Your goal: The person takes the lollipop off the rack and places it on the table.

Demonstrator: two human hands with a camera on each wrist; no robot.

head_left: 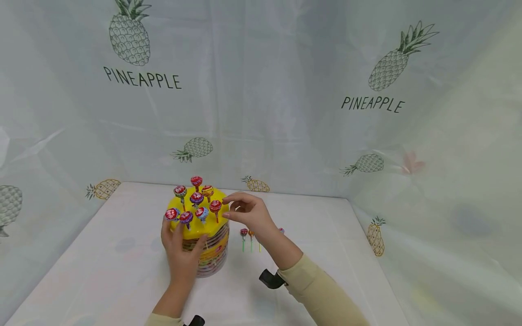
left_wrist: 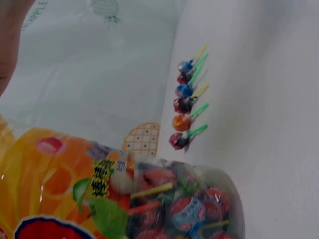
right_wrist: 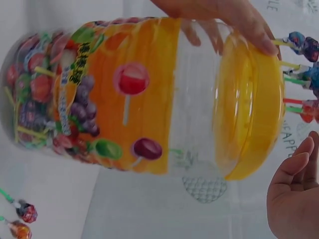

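Note:
A clear plastic candy jar stands upright on the table, with lollipops inside and a fruit-print label around it. Its yellow lid carries several wrapped lollipops, sticks down and heads up. My left hand grips the jar's upper left side, thumb across the front and fingers by the lid's edge. Beside the lid's right side is my right hand, thumb and index finger apart. Its fingertips are close to a red-wrapped lollipop standing on the lid, with nothing between them.
To the jar's right, a row of loose lollipops with green and yellow sticks lies on the white table. Pineapple-print sheeting hangs behind the table and along its sides.

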